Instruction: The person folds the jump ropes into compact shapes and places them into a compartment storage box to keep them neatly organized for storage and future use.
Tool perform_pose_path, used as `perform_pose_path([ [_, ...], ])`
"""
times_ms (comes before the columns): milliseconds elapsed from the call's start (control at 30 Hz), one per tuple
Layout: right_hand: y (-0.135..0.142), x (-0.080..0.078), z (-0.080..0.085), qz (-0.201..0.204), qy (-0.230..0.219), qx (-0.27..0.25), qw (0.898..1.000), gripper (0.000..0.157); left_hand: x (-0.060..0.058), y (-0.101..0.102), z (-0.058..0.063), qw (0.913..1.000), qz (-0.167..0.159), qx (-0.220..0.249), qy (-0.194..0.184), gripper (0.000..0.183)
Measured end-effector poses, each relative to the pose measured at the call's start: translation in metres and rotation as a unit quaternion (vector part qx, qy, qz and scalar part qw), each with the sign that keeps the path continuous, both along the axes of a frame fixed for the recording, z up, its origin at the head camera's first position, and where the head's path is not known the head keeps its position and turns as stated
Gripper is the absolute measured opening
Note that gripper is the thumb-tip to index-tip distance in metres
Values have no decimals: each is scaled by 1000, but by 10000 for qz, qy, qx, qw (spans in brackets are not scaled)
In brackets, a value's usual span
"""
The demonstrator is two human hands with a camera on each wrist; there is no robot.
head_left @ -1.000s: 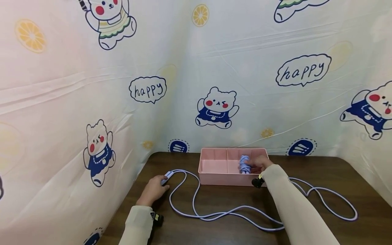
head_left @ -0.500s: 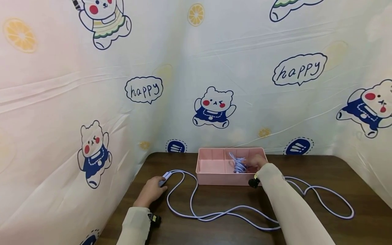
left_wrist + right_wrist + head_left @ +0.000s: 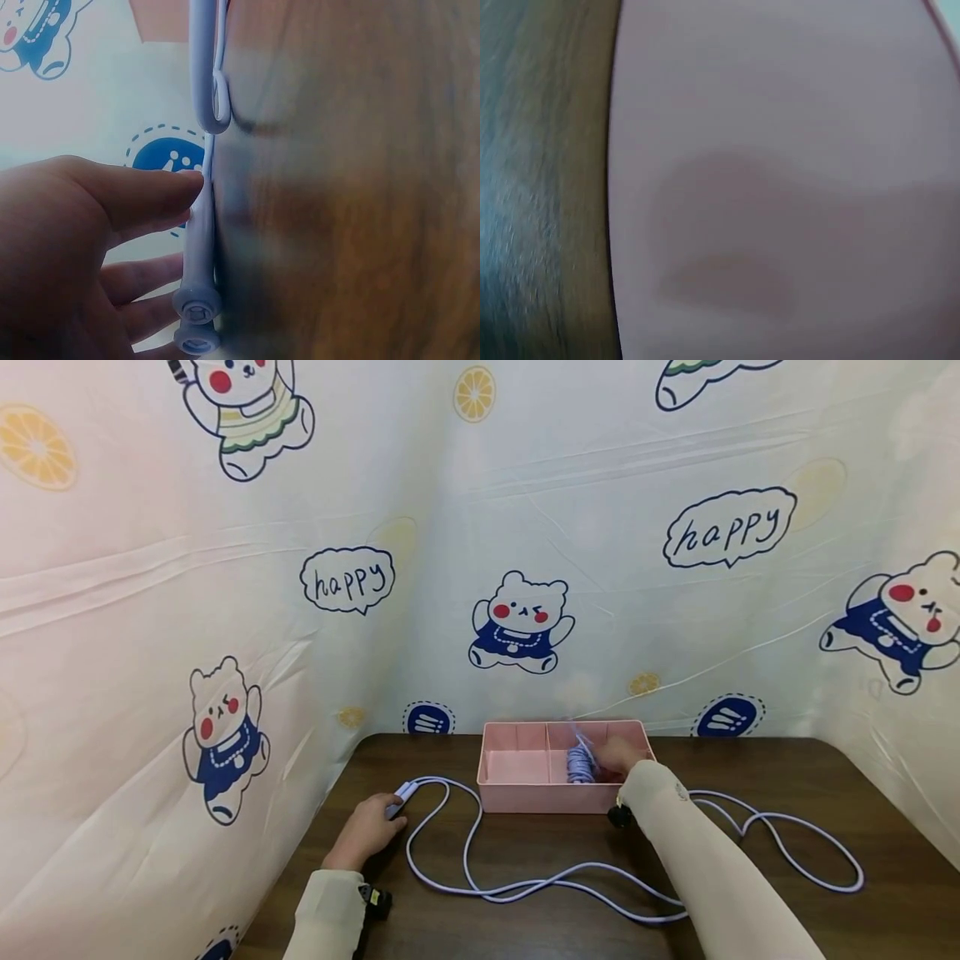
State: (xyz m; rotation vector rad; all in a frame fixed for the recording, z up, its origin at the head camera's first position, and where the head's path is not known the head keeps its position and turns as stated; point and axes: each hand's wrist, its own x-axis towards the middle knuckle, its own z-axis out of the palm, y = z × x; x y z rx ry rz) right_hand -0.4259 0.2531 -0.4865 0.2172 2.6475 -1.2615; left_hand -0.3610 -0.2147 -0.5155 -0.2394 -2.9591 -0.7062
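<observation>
A light purple jump rope [image 3: 551, 882] lies in loose loops on the table. Its two handles [image 3: 199, 266] rest side by side at the far left, pinched between the thumb and fingers of my left hand [image 3: 367, 831]. My right hand [image 3: 618, 755] reaches into the right compartment of a pink box [image 3: 540, 799]. It is right beside a wound bundle of blue-and-white cord [image 3: 580, 765], which has a loose strand sticking up. The fingertips are hidden, so whether they grip the bundle cannot be told. In the right wrist view, the box wall fills most of the picture.
The dark wooden table [image 3: 525, 935] ends at a patterned cloth backdrop [image 3: 420, 652] behind and at the sides. A divider [image 3: 548, 752] splits the box, and I see only pink surface in its left compartment. A rope loop [image 3: 817, 860] extends to the right.
The cord bundle has moved left inside the box, away from my right palm, and a strand now pokes up from it. My left hand stays on the handles.
</observation>
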Motion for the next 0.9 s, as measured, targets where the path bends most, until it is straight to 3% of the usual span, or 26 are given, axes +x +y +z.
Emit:
perform_pose_path([
  [133,-3,2,8,15,227,-202,9995,34,-1,-1,1,10000,-6,-18,50,30],
  [233,-5,7,18,197,650,-243,9974,43,-1,-2,2,10000,-3,-10,60,30],
  [367,-10,23,33,326,1065,-89,9937,64,-1,-2,3,10000,8,19,30,31],
  [500,-15,31,36,505,1172,415,9910,60,1,-2,2,9999,-29,32,-95,31],
  [667,-18,23,28,1022,986,1177,9828,57,3,-2,0,9999,-16,46,-163,31],
  [900,-15,-1,11,1445,797,1802,9697,35,2,-2,1,10000,-79,15,-45,30],
])
